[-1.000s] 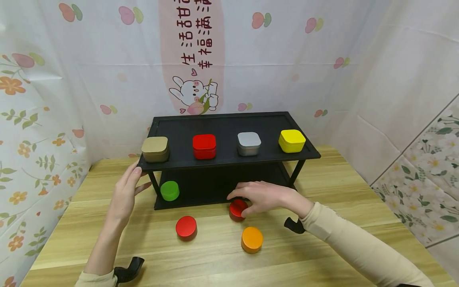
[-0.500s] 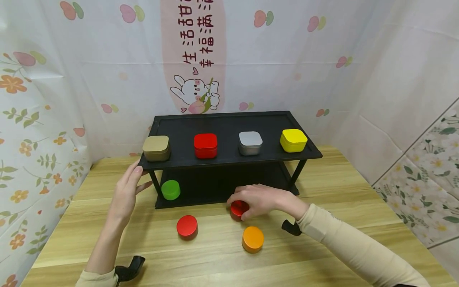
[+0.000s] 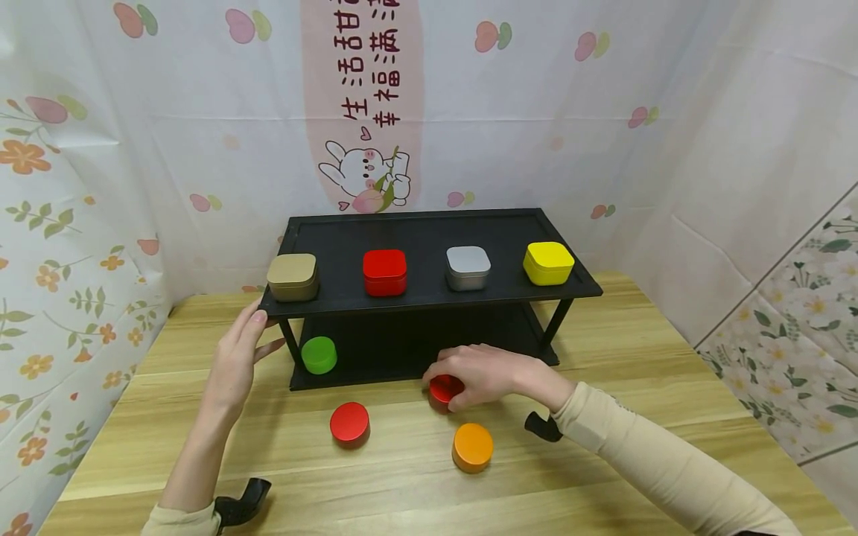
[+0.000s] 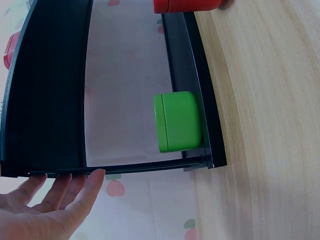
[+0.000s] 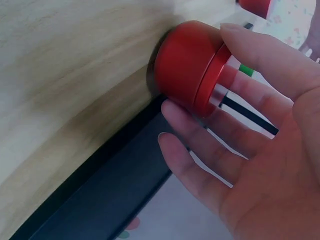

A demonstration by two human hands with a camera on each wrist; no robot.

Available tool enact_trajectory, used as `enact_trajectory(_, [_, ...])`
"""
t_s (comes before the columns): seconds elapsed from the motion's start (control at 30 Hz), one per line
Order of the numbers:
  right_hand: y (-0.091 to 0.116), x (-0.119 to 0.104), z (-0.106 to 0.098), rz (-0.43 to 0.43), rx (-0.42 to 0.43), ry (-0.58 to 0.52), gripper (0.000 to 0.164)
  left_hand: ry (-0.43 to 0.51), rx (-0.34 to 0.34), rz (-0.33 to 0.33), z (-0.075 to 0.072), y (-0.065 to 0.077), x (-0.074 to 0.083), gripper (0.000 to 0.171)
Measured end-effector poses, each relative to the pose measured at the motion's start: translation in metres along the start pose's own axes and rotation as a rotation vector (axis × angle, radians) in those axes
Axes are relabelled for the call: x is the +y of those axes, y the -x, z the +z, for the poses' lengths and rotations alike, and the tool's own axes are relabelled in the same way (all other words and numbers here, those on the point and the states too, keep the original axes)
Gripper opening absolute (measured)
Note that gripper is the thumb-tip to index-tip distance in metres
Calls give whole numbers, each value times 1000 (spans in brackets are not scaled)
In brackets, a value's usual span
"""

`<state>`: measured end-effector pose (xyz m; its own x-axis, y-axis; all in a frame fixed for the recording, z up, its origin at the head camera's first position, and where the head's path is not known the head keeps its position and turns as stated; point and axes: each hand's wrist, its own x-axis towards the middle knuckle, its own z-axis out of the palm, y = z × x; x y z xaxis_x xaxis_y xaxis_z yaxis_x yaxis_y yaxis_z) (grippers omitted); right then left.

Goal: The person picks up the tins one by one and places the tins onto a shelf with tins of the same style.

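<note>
My right hand [image 3: 484, 372] holds a red round tin [image 3: 440, 396] at the front edge of the black two-tier rack [image 3: 429, 301]. In the right wrist view, the thumb lies on one side of that tin [image 5: 185, 65] and the fingers on the other. My left hand [image 3: 231, 365] touches the left end of the rack's upper board. The left wrist view shows the left hand's fingertips [image 4: 95, 179] against that board's edge, fairly straight. On the lower shelf, near the left hand, stands a green tin [image 3: 318, 355].
Along the upper board stand a gold tin [image 3: 293, 277], a red square tin [image 3: 385, 272], a silver tin [image 3: 468, 268] and a yellow tin [image 3: 548, 263]. Another red round tin [image 3: 350, 424] and an orange one [image 3: 473, 447] are on the wooden table [image 3: 375, 499]. A printed cloth [image 3: 221, 149] hangs behind.
My right hand has lowered slightly, and its fingers and thumb have closed round the red round tin. The left hand stays at the rack's left end.
</note>
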<state>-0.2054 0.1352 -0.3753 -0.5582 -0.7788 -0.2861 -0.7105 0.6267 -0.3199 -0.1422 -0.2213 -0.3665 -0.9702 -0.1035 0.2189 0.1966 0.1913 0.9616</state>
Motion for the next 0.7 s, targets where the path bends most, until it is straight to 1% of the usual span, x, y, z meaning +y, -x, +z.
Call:
enact_trajectory(0.13, [-2, -4, -4, -12, 15, 7, 45, -1, 2, -4, 0, -1, -1, 57])
enact_trajectory(0.3, [-6, -9, -8, 2, 23, 18, 47, -11, 4, -2, -1, -1, -2, 57])
enact_trajectory(0.5, [-13, -13, -14, -9, 33, 40, 47, 5, 0, -7, -2, 0, -2, 57])
enact_trajectory(0.7, [-21, -17, -19, -24, 44, 37, 47, 20, -2, -12, -1, -1, -1, 57])
